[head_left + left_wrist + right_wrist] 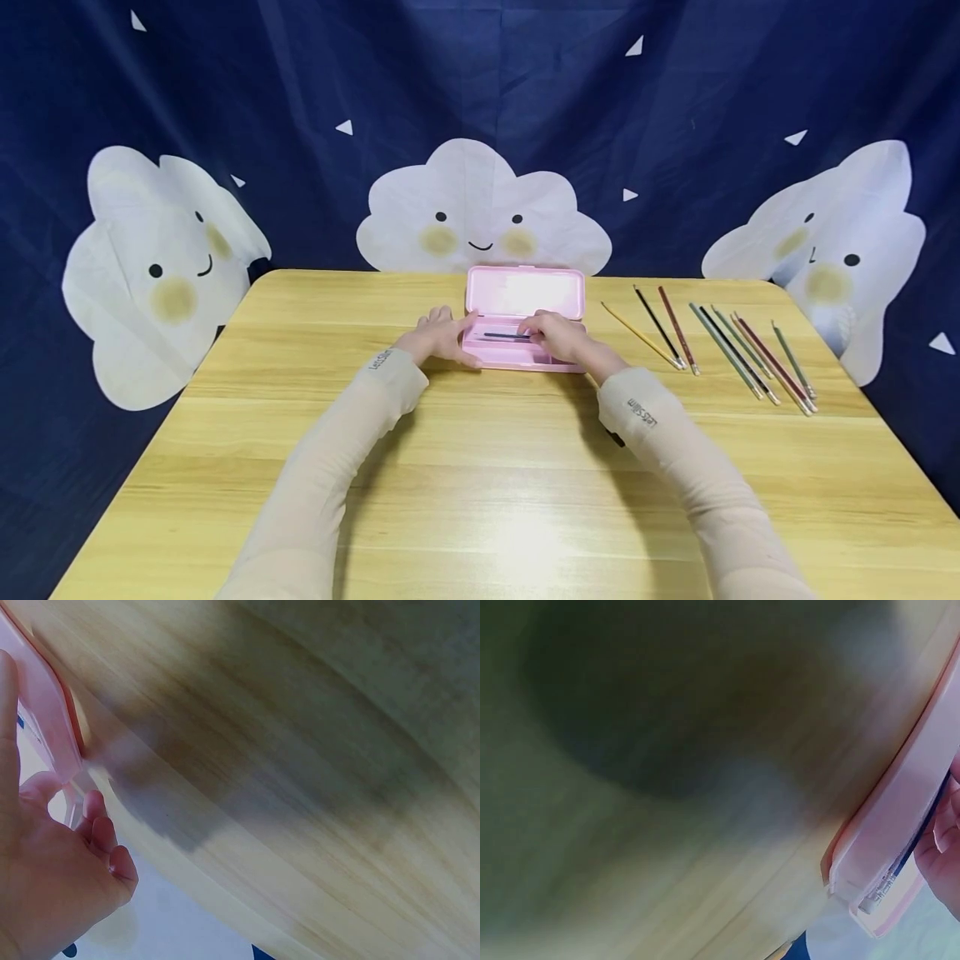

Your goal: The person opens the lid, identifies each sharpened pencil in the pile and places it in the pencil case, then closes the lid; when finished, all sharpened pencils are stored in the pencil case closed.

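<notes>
A pink pencil case (506, 364) stands near the table's far edge, its lid (487, 292) raised at the back. My left hand (438, 335) holds the case's left end, thumb at the front corner and index finger toward the back in the left wrist view. Over the right part of the case, my right hand (558, 336) pinches a dark pencil (501, 336) with curled fingers. That pencil lies lengthwise inside the case, its eraser end (868, 904) showing in the right wrist view. The hand covers part of the pencil in the head view.
Right of the case lie a yellow pencil (641, 336), a black pencil (658, 325) and a red pencil (678, 329). Farther right is a loose group of several green, dark and red pencils (727, 354). A blue cloud-printed curtain (480, 100) hangs behind the wooden table (480, 483).
</notes>
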The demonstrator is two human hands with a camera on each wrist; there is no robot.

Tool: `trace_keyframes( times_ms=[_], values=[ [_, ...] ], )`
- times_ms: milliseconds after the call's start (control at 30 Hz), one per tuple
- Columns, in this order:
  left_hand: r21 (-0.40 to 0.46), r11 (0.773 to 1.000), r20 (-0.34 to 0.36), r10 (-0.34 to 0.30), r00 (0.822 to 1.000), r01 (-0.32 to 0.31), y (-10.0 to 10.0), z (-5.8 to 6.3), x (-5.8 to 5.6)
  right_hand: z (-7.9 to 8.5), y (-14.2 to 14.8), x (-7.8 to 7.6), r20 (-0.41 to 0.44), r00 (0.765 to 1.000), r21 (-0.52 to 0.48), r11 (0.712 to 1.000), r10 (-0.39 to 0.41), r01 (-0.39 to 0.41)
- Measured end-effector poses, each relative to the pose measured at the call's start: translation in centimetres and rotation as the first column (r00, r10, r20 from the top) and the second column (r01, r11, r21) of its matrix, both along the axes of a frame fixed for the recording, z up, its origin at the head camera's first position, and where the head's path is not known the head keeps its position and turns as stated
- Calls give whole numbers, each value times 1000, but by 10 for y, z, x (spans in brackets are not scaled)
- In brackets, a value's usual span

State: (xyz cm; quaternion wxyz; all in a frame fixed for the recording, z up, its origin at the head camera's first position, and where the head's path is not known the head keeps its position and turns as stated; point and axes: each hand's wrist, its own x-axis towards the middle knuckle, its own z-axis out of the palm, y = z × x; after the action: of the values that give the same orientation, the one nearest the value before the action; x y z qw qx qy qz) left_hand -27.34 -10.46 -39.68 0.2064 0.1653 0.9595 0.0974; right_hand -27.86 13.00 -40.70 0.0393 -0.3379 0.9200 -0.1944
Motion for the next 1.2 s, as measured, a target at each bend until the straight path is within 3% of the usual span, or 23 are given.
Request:
trace_keyframes(
  times_ms=[433,633,1000,1200],
  values=[
    [-3,1000,-4,-5,1000,5,2,2,1,-5,-2,-7,126,990,-101,993,69,-57],
    [-2,1000,5,-6,1000,6,2,2,2,-7,2,-5,183,983,-172,985,31,1],
    [5,1000,5,0,1000,0,1,0,0,2,24,5,148,988,-296,955,31,14],
    [-5,1000,4,-1,1000,1,1,1,0,6,44,7,176,984,-302,951,-19,73]
  ],
)
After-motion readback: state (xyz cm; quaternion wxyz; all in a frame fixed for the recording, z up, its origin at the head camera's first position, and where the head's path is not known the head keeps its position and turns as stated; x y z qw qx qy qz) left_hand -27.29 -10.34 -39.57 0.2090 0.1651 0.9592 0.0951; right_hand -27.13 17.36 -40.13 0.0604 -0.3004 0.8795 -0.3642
